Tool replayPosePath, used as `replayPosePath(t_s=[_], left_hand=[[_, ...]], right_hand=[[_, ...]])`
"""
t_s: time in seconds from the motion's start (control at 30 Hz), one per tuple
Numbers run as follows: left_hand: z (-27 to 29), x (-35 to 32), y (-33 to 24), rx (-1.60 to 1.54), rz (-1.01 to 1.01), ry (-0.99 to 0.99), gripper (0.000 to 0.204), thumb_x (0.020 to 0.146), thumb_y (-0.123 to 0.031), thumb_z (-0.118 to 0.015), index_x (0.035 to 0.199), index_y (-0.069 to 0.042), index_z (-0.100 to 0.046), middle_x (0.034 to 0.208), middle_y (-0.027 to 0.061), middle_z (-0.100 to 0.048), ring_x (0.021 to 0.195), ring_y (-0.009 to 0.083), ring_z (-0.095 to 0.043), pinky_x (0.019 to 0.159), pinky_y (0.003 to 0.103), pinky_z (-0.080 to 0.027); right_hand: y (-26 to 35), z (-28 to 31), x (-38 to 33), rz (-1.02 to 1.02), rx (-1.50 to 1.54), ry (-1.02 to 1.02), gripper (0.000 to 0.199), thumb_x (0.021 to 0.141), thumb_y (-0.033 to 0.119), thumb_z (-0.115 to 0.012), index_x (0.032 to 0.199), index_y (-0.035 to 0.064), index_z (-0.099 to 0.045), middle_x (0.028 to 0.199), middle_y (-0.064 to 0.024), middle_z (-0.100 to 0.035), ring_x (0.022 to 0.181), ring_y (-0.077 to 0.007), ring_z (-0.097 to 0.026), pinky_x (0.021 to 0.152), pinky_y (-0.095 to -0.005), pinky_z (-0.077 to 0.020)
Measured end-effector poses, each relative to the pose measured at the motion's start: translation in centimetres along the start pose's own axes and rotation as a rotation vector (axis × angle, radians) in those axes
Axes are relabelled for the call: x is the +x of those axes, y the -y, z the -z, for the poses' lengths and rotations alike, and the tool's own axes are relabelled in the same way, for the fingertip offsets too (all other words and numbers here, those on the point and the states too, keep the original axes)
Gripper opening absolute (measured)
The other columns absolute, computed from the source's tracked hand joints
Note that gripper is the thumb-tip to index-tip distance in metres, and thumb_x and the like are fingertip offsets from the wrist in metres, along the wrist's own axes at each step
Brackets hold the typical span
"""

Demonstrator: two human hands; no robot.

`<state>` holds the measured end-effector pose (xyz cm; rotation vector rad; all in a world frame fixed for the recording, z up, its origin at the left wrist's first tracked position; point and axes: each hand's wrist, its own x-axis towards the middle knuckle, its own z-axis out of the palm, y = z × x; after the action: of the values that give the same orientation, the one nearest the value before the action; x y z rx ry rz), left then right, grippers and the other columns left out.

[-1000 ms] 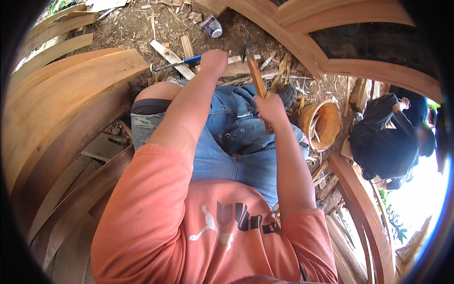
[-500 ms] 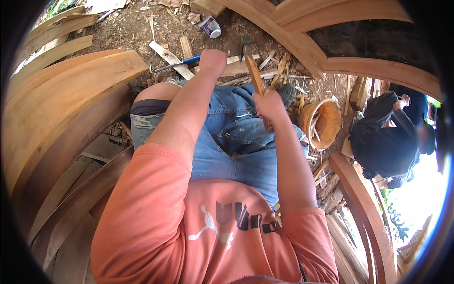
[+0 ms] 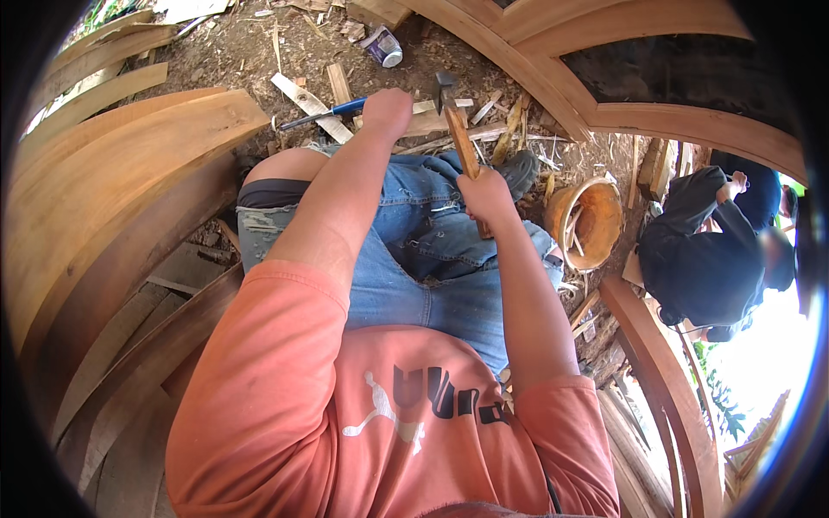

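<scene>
Clearly, left hand (image 3: 389,112) closed around blue-handled screwdriver or chisel (image 3: 351,106), shaft pointing left; right hand (image 3: 489,193) gripping wooden-handled hammer (image 3: 465,147), head just right of left knuckles, wood scraps (image 3: 300,97) nearby. Likely risk: off-line swing bruising left hand, head being so near.

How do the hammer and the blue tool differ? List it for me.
The hammer has a wooden handle; the blue tool has a blue one. The hammer ends in a blocky head, the blue tool in a thin shaft. The hammer points forward, the blue tool leftward. Both are gripped: hammer in the right hand, blue tool in the left hand.
</scene>
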<state>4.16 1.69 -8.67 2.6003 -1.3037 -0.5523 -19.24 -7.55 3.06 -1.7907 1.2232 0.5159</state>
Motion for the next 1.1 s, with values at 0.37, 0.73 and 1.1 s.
replayPosePath(t_s=[0.37, 0.73, 1.1], left_hand=[[-0.4, -0.2, 0.1, 0.024, -0.055, 0.113, 0.022, 0.094, -0.015, -0.066, 0.106, -0.006, -0.082, 0.115, 0.0197, -0.08, 0.11, 0.0411, -0.077, 0.093, 0.052, -0.062], [0.7, -0.6, -0.9, 0.089, -0.107, 0.023, 0.022, 0.095, -0.009, -0.066, 0.108, -0.007, -0.084, 0.11, 0.0191, -0.079, 0.109, 0.0391, -0.078, 0.091, 0.05, -0.064], [-0.5, 0.0, 0.0, 0.036, -0.061, 0.046, 0.025, 0.097, -0.008, -0.063, 0.11, -0.011, -0.084, 0.11, 0.0187, -0.078, 0.11, 0.0386, -0.076, 0.093, 0.05, -0.061]], right_hand=[[2.8, 3.8, -6.8, 0.154, 0.454, -0.102, 0.024, 0.106, 0.02, -0.067, 0.096, -0.0013, -0.06, 0.07, -0.0031, -0.06, 0.054, -0.0134, -0.059, 0.052, -0.034, -0.0502], [0.5, 0.9, -2.1, -0.045, 0.082, -0.019, 0.04, 0.1, 0.03, -0.069, 0.114, -0.0069, -0.071, 0.083, -0.0213, -0.074, 0.065, -0.0318, -0.074, 0.064, -0.0457, -0.0593], [2.9, 1.9, -3.7, 0.32, -0.2, -0.367, 0.037, 0.105, 0.035, -0.067, 0.115, -0.0005, -0.064, 0.102, -0.0296, -0.076, 0.101, -0.0522, -0.072, 0.087, -0.0601, -0.0553]])
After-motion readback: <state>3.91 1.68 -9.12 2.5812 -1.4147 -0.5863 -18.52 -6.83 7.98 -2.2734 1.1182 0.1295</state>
